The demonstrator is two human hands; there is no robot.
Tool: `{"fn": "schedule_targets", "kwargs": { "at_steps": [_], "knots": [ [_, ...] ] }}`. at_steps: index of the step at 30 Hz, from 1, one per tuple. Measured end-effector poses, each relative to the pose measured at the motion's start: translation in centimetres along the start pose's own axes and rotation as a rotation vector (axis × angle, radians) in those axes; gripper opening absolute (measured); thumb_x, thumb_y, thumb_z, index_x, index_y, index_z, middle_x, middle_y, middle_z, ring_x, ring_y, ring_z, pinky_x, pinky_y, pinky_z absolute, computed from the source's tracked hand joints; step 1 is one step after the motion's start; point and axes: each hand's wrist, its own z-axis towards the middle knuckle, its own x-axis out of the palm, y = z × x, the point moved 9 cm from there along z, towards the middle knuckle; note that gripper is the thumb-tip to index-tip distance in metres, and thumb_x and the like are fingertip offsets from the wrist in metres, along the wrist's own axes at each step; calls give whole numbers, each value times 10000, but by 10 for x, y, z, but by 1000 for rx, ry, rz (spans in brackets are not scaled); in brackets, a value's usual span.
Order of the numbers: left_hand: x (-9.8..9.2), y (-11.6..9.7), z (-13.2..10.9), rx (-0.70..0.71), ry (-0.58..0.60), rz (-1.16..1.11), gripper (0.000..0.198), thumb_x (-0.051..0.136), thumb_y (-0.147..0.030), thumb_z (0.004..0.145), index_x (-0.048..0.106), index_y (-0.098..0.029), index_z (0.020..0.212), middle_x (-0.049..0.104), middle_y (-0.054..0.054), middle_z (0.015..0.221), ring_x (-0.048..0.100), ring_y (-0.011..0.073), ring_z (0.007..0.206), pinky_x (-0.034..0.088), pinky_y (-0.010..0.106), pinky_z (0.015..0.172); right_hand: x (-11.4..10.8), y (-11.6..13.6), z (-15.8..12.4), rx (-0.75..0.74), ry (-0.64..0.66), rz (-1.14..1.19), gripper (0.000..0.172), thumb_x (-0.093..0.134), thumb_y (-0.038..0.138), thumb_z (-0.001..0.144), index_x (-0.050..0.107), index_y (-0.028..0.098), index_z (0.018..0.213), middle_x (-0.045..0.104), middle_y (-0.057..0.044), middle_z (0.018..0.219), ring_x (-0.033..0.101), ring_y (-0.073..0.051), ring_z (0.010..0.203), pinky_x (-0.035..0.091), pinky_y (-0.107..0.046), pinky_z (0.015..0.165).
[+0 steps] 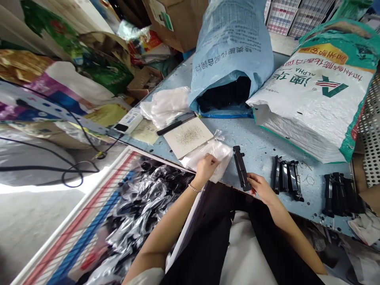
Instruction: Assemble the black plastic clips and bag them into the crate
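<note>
Bracket (240,168) under right hand (261,187); left hand (206,166) on bag (214,155).

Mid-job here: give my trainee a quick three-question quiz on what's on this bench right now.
1. Multiple choice: the left hand rests on (a) a clear plastic bag, (b) a cardboard box, (c) a coil of cable.
2. True or false: the right hand touches the near end of the long black part lying at the table edge.
3. Fill in: the open blue sack shows ___ contents at its mouth.
Key: 1 a; 2 true; 3 black.
</note>
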Motion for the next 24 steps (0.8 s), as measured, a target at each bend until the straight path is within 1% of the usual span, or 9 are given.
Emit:
{"fn": "schedule_targets", "kwargs": {
  "at_steps": [3, 5, 7, 10, 12, 16, 19, 21, 24],
  "knots": [
    [-10, 19, 10, -125, 51, -148, 279, 652, -434, 798, 653, -175, 693, 586, 6, 621, 532, 153, 592, 419, 278, 578, 8, -3, -5, 40, 56, 157, 400, 735, 545, 743, 609, 176, 830, 501, 65, 554, 386, -56, 408, 239, -196, 390],
    [-12, 27, 13, -180, 93, -241, 308, 657, -466, 765, 679, -163, 715, 582, -4, 577, 507, 133, 546, 389, 253, 531, 19, -4, -5, 48, 144, 283, 355, 756, 485, 736, 605, 167, 783, 544, 42, 569, 364, -43, 414, 223, -185, 391],
    [-13, 31, 14, -203, 102, -290, 286, 712, -443, 691, 663, -161, 695, 596, -6, 582, 510, 122, 543, 379, 237, 516, 42, -6, -4, 89, 324, 434, 339, 755, 454, 733, 617, 148, 777, 555, 34, 572, 295, -23, 404, 204, -170, 373],
    [-12, 34, 13, -221, 78, -330, 275, 745, -399, 626, 585, -176, 640, 561, -30, 552, 488, 108, 510, 364, 224, 491, 79, -9, -6, 209, 633, 671, 361, 678, 446, 811, 649, 102, 916, 507, 58, 565, 169, -11, 392, 169, -138, 328],
    [-10, 34, 12, -216, 81, -351, 264, 722, -399, 647, 576, -180, 667, 566, -31, 557, 506, 113, 503, 400, 232, 498, 92, -9, -5, 251, 721, 788, 336, 588, 389, 895, 637, 77, 1009, 503, 56, 593, 158, -15, 394, 197, -111, 323],
    [-17, 30, 10, -155, 38, -307, 173, 633, -337, 752, 618, -175, 809, 658, 13, 668, 621, 167, 612, 524, 295, 601, 96, -16, 5, 297, 691, 929, 316, 403, 321, 1004, 604, 85, 1065, 470, 53, 612, 216, -30, 391, 260, -83, 329],
    [-30, 24, 9, -79, -34, -212, 153, 544, -210, 810, 670, -176, 890, 732, 81, 900, 685, 235, 900, 562, 400, 855, 101, -29, 12, 393, 629, 989, 350, 325, 321, 1035, 575, 86, 1104, 424, 62, 621, 246, -44, 396, 260, -84, 306],
    [-38, 9, 4, 39, -66, -79, 277, 485, -134, 840, 697, -164, 1016, 708, 136, 1160, 631, 277, 1148, 481, 475, 1049, 104, -34, 19, 414, 575, 1006, 341, 324, 323, 1039, 558, 90, 1123, 395, 68, 635, 247, -51, 404, 260, -87, 299],
    [-36, -35, -21, 335, -54, 185, 472, 371, -46, 882, 621, -128, 1273, 591, 180, 1386, 558, 287, 1290, 435, 505, 1128, 103, -32, 27, 339, 528, 891, 322, 365, 351, 1021, 561, 111, 1108, 344, 78, 633, 207, -56, 414, 225, -97, 300]
  ]
}}
